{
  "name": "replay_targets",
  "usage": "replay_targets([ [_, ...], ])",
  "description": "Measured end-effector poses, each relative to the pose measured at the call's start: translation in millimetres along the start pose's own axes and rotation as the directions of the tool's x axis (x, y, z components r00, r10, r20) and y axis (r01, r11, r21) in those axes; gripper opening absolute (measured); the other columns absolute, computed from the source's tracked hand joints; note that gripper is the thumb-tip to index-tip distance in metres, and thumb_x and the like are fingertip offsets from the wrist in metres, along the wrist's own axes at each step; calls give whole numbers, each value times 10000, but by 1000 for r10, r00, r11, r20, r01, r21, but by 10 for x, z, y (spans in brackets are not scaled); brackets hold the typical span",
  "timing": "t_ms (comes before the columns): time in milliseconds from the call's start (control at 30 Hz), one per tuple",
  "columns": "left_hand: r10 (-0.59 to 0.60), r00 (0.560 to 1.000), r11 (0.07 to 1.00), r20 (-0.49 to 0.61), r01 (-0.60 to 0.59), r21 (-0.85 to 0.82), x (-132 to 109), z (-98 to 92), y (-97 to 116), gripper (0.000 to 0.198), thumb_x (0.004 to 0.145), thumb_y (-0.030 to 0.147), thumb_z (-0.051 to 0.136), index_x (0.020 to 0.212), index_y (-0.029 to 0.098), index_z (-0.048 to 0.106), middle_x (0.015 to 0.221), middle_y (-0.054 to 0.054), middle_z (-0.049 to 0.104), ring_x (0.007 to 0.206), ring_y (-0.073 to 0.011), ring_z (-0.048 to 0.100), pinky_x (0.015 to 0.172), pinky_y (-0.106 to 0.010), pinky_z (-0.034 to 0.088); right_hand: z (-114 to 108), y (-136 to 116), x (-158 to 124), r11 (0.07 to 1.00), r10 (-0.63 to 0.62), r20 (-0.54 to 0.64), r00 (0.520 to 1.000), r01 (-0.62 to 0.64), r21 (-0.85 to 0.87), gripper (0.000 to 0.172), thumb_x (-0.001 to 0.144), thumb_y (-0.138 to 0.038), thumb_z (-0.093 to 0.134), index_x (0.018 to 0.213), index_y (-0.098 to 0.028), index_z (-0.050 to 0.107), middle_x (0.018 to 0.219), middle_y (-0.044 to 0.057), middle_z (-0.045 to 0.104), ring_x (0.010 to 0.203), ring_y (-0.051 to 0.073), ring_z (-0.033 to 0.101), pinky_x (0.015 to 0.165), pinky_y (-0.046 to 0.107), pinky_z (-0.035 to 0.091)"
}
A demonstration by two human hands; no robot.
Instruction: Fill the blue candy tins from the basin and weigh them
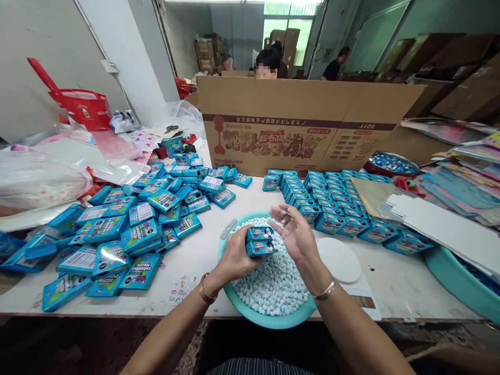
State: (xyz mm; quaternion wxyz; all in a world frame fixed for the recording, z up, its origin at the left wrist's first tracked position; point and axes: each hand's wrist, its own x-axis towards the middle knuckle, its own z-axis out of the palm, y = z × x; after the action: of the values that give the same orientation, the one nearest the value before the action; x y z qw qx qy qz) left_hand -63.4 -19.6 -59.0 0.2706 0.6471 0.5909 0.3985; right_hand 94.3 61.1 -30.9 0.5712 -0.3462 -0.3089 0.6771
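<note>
Gripping two small blue boxes [261, 247] together, the left hand [235, 253] holds them over a teal basin [273, 322] of white pieces [273, 297]. Just beside, the right hand [297, 237] is turned up, fingers loosely parted; from here I can't tell whether pieces rest in it. Flatter blue packs [142, 237] lie heaped leftward on the worktop [203, 260], rows of blue boxes [338, 221] stand rightward, and a brown carton [312, 99] rises behind.

Bright window [303, 28] ahead, dim floor [74, 346] below me
Glare whitens blue boxes [112, 257] at my left; my wide view stretches toward its edges.
</note>
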Motion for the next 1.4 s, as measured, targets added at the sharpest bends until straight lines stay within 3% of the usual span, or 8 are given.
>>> replay_targets([
  [133, 16, 1000, 970, 13, -12, -244, -114, -96, -72, 751, 629, 203, 792, 1303, 194, 462, 1250, -106, 626, 1149, -305, 622, 1033, -470, 487, -468, 118, -97, 889, -73, 75, 995, 99, -446, 284, 814, -491, 630, 943, -246, 693, 1026, 70, 727, 1091, 277, 643, 990, 485, 476],
  [333, 32, 996, 885, -87, -68, -460, -244, -95, -206, 734, 649, 302, 847, 1280, 227, 479, 1263, -85, 604, 1140, -285, 631, 1024, -436, 510, -740, 420, -440, 20, 177, 537, 825, 542, -840, 650, 827, -506, 676, 1395, -221, 540, 1493, 195, 465, 1380, 400, 385, 1099, 606, 342],
  [467, -23, 995, 851, -101, -33, -525, -247, -78, -295, 827, 618, 342, 882, 1317, 235, 455, 1261, -85, 615, 1158, -301, 627, 1044, -468, 504, -547, 456, -430, -205, 284, 513, 810, 574, -793, 423, 898, -391, 624, 1286, -221, 610, 1382, 191, 528, 1203, 360, 513, 944, 504, 464],
  [567, -64, 997, 832, -37, 32, -554, -229, -115, -276, 870, 598, 349, 894, 1332, 225, 444, 1239, -88, 630, 1142, -309, 636, 1041, -485, 504, -494, 436, -301, -102, 280, 481, 831, 523, -846, 248, 890, -229, 579, 1120, -210, 672, 1149, 127, 605, 984, 259, 596, 824, 376, 485],
  [700, -88, 994, 836, 58, 105, -539, -217, -183, -167, 888, 584, 339, 883, 1344, 193, 446, 1245, -104, 621, 1136, -318, 630, 1015, -467, 514, -551, 365, -162, 408, 170, 351, 921, 259, -876, 105, 811, -254, 643, 890, -211, 698, 898, 31, 656, 837, 200, 615, 762, 314, 473],
  [867, 5, 1000, 980, -14, -7, -201, -199, -132, -58, 694, 630, 182, 738, 1275, 190, 483, 1225, -96, 581, 1172, -310, 578, 1048, -486, 464, -438, 180, -162, 896, 310, -5, 951, -293, -334, 297, 674, -386, 785, 881, -208, 669, 747, -33, 635, 489, 89, 486, 396, 194, 282],
  [1067, 27, 999, 997, -26, -25, 73, -124, 60, 86, 660, 601, 148, 708, 1223, 183, 488, 1175, -103, 559, 1144, -319, 536, 1008, -496, 450, -92, 167, -219, 965, 149, -215, 965, -94, 245, 210, 673, -277, 784, 788, -217, 619, 731, -42, 657, 622, 116, 613, 580, 233, 528],
  [1400, 81, 995, 982, -64, -69, 174, -49, 138, 203, 654, 606, 119, 695, 1218, 193, 478, 1183, -107, 593, 1124, -310, 569, 980, -476, 473, 38, 146, -246, 993, -109, -48, 993, 107, -43, 171, 721, -329, 762, 834, -217, 701, 826, -6, 706, 862, 180, 654, 899, 338, 497],
])
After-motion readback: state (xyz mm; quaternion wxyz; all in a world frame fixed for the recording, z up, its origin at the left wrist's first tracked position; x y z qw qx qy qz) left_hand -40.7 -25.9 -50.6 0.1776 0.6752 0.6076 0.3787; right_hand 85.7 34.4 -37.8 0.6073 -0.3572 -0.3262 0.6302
